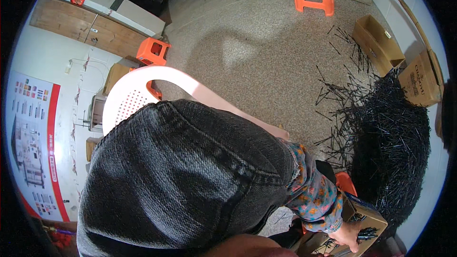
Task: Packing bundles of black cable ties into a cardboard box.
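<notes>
Since black rods [367,233] inside the cardboard box [373,215] look light and stiff, take them mid-length; what your visible hand [346,234] grips is unclear.

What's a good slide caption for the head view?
A hand at an open cardboard box, beside a large heap of thin black rods.

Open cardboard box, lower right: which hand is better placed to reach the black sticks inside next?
Left, I'd judge: the left hand is at the opening of the cardboard box, right beside the black sticks. No right hand can be made out.
</notes>
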